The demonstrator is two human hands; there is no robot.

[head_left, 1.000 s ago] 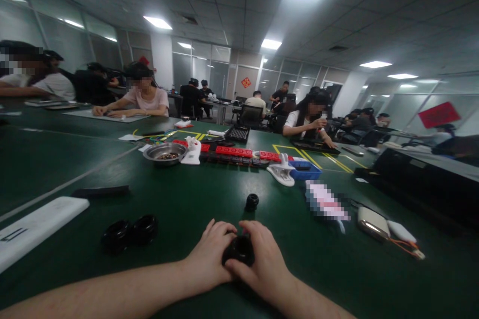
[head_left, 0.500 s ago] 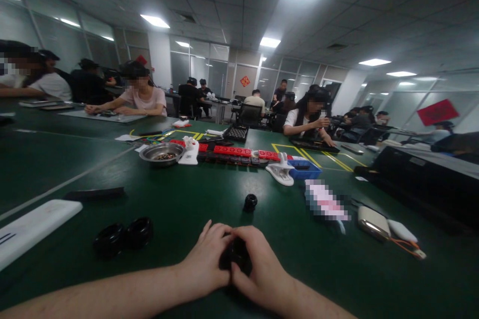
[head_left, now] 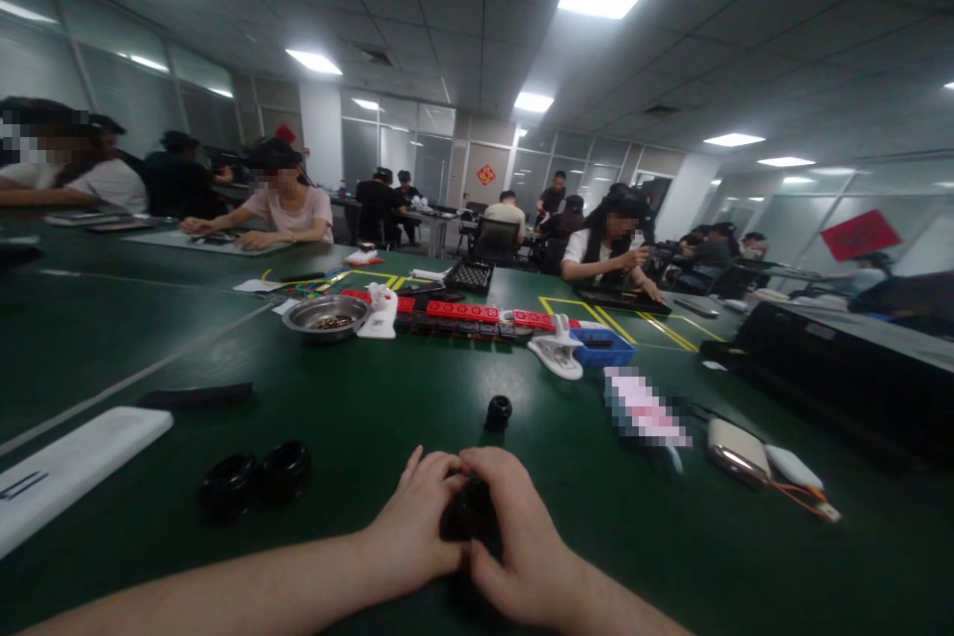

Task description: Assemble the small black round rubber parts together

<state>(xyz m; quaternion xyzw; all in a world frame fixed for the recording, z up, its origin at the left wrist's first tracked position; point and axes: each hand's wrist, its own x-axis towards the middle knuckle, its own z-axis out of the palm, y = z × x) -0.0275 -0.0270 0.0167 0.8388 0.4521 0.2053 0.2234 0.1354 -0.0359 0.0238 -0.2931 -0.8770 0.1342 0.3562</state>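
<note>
Near the front of the green table, my left hand point(head_left: 417, 522) and my right hand point(head_left: 518, 537) are wrapped round a dark, rounded object point(head_left: 473, 514) from both sides. The fingers hide much of it. Just beyond them stands a small glossy black ring-like piece point(head_left: 499, 411). To the left, two larger black ring-like pieces, one point(head_left: 229, 485) and another point(head_left: 285, 470), sit side by side on the table.
A white slab point(head_left: 81, 472) and a black strip point(head_left: 198, 396) lie left. Farther back are a metal bowl point(head_left: 326, 318), white clamps, a red row of parts point(head_left: 462, 311) and a blue bin point(head_left: 602, 348). A pouch and small devices lie right. People sit beyond.
The view has tilted slightly up, so the scene sits a little lower. Both hands stay round the dark object, with the right thumb slightly lower. The seated people's hands have shifted slightly.
</note>
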